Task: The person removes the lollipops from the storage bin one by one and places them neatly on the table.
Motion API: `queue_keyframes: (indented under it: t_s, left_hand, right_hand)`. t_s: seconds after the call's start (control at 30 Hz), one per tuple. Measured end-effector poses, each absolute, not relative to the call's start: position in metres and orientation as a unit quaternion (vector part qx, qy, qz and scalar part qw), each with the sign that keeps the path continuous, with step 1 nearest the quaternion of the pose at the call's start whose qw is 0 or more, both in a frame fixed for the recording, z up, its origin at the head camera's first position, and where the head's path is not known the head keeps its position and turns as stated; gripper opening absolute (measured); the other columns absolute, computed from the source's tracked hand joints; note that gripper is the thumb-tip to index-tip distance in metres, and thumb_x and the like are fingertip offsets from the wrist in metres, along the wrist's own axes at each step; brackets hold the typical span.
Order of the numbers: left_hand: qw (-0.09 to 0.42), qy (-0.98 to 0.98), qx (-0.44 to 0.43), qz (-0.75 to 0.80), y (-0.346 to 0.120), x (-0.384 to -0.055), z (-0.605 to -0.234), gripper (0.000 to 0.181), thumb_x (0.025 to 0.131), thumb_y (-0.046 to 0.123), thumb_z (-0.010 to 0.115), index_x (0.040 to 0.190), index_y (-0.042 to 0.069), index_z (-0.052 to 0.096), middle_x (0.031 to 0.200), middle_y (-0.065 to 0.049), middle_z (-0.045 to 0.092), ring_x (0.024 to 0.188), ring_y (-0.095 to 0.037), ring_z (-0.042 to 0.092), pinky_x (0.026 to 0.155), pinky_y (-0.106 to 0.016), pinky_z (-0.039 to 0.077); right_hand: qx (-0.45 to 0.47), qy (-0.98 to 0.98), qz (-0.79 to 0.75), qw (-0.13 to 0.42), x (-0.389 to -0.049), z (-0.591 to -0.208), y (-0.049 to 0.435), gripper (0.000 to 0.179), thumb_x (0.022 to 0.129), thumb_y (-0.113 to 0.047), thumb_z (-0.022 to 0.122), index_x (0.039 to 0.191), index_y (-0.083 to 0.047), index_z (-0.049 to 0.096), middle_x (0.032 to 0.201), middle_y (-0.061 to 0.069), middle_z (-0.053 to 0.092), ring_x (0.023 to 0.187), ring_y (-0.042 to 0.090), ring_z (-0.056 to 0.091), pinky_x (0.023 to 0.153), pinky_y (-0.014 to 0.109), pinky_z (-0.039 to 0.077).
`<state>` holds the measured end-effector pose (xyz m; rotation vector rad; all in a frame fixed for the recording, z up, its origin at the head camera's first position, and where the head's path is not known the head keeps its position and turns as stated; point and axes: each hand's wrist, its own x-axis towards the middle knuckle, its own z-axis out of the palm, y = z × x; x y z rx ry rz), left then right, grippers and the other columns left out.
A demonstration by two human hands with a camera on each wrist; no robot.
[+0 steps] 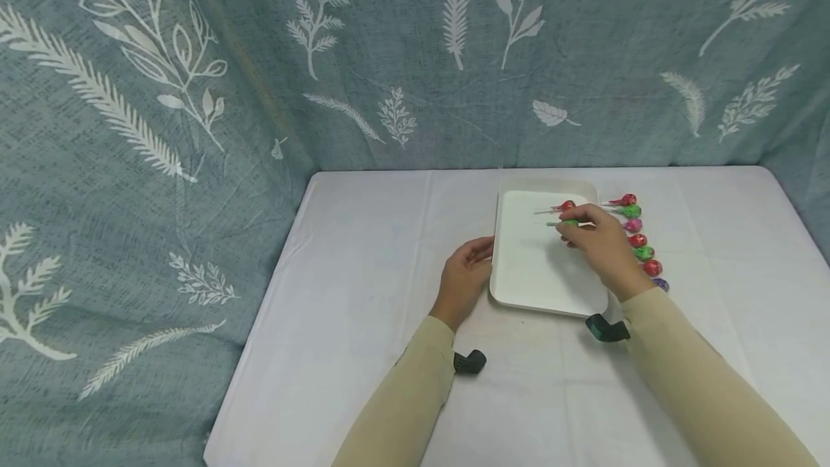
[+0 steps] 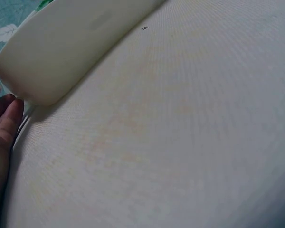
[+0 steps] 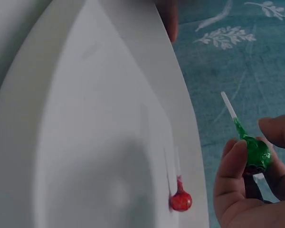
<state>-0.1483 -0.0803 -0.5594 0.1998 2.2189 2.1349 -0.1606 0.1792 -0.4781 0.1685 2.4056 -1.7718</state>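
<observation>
My right hand [image 1: 595, 242] pinches a green-wrapped lollipop [image 3: 257, 155] by its round head, over the white tray [image 1: 538, 265]. Its white stick points left in the head view. A red-wrapped lollipop [image 1: 567, 205] lies inside the tray near the far end, its stick also to the left. At the tray's left side, my left hand [image 1: 464, 276] rests with its fingertips against the outer wall, as the left wrist view also shows at the tray's corner [image 2: 42, 90].
To the right of the tray, several wrapped lollipops [image 1: 638, 241] in red, green, pink and purple lie in a column, partly behind the right hand. A white cloth [image 1: 363, 272] covers the table. Blue-green leaf-patterned curtains [image 1: 402, 56] hang behind and at the left.
</observation>
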Motion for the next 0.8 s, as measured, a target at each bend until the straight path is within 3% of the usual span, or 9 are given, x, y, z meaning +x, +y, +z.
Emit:
queue_keyframes:
  t_s: [0.13, 0.23, 0.43, 0.6, 0.8]
  left_hand:
    - [0.028, 0.719, 0.065, 0.691, -0.08, -0.148, -0.559, 0.049, 0.096, -0.001, 0.059, 0.143, 0.008, 0.067, 0.139, -0.003, 0.071, 0.126, -0.014, 0.068, 0.107, -0.029, 0.057]
    - [0.028, 0.719, 0.064, 0.691, -0.08, -0.148, -0.56, 0.049, 0.096, -0.001, 0.059, 0.143, 0.007, 0.067, 0.139, -0.003, 0.071, 0.126, -0.012, 0.068, 0.107, -0.029, 0.057]
    - [0.029, 0.723, 0.061, 0.688, -0.08, -0.148, -0.559, 0.048, 0.096, -0.001, 0.06, 0.143, 0.008, 0.067, 0.139, -0.003, 0.071, 0.125, -0.011, 0.068, 0.107, -0.028, 0.057]
    - [0.028, 0.72, 0.063, 0.691, -0.081, -0.149, -0.559, 0.049, 0.096, -0.001, 0.06, 0.143, 0.008, 0.068, 0.138, -0.004, 0.072, 0.126, -0.014, 0.068, 0.107, -0.029, 0.057]
    - [0.027, 0.722, 0.062, 0.689, -0.08, -0.148, -0.56, 0.048, 0.096, -0.001, 0.061, 0.143, 0.01, 0.068, 0.138, -0.003, 0.072, 0.126, -0.015, 0.069, 0.106, -0.029, 0.057]
  right_hand:
    - [0.075, 0.801, -0.589, 0.076, -0.154, -0.477, 0.188, 0.045, 0.111, -0.032, 0.064, 0.145, -0.002, 0.061, 0.141, 0.014, 0.056, 0.115, 0.021, 0.065, 0.109, 0.043, 0.058]
    - [0.073, 0.804, -0.586, 0.068, -0.149, -0.475, 0.195, 0.045, 0.112, -0.029, 0.062, 0.146, -0.001, 0.058, 0.142, 0.015, 0.055, 0.114, 0.017, 0.066, 0.107, 0.035, 0.058]
    - [0.077, 0.8, -0.594, 0.039, -0.139, -0.478, 0.209, 0.05, 0.112, -0.027, 0.062, 0.149, 0.005, 0.052, 0.137, 0.017, 0.054, 0.109, 0.016, 0.067, 0.092, 0.017, 0.06]
    - [0.095, 0.794, -0.6, 0.023, -0.133, -0.484, 0.216, 0.049, 0.111, -0.027, 0.065, 0.146, 0.005, 0.054, 0.131, 0.017, 0.06, 0.104, 0.011, 0.067, 0.088, 0.012, 0.058]
    - [0.107, 0.808, -0.579, 0.019, -0.121, -0.488, 0.225, 0.046, 0.112, -0.028, 0.064, 0.147, 0.002, 0.057, 0.135, 0.014, 0.059, 0.107, 0.011, 0.066, 0.09, 0.015, 0.06]
